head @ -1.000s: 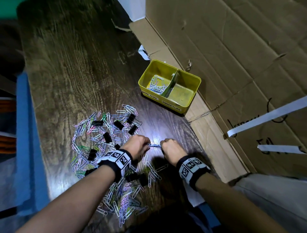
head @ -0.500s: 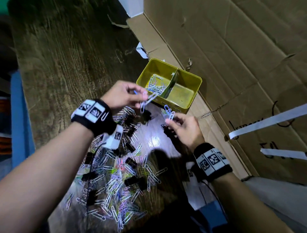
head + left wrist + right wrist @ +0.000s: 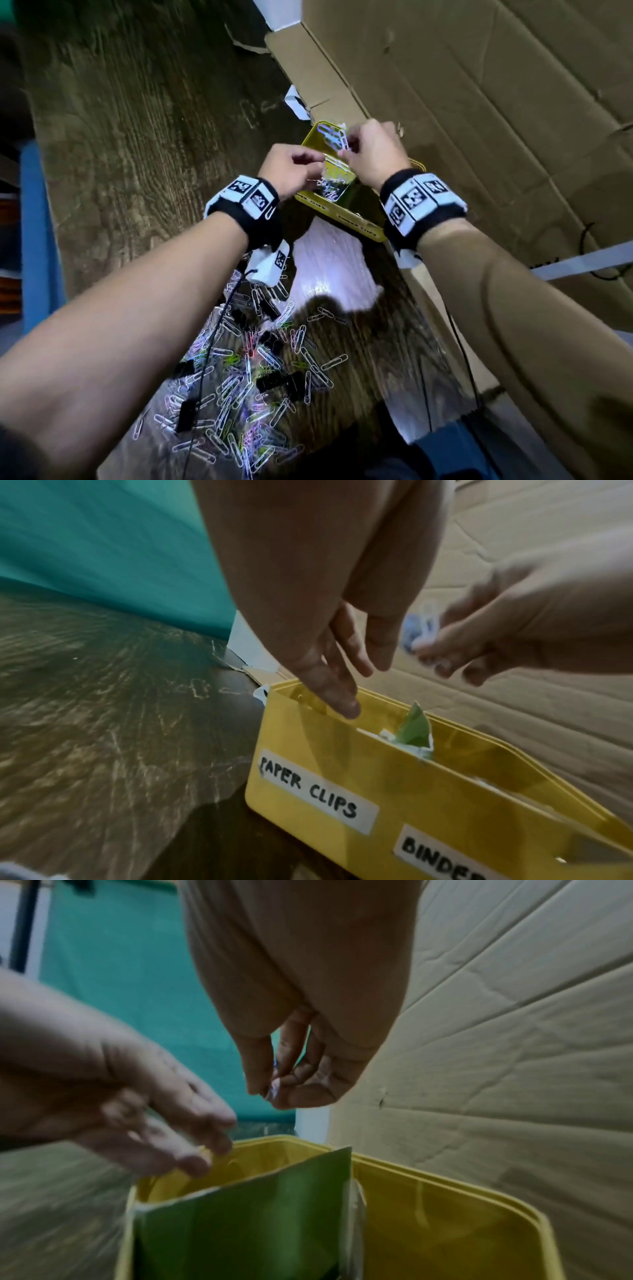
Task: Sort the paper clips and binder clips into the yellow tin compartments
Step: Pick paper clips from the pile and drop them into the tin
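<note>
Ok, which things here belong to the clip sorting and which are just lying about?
Part of the job:
- yellow tin with its green divider
- paper clips pinched in the right hand
- left hand, fingers loose over the tin
- mixed clip pile on the table

Just lying about:
- cardboard sheet
- white paper strip

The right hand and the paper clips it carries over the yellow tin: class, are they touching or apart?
Touching. In the right wrist view the right hand pinches the paper clips between thumb and fingers; the head view shows the clips at its fingertips above the yellow tin.
</note>
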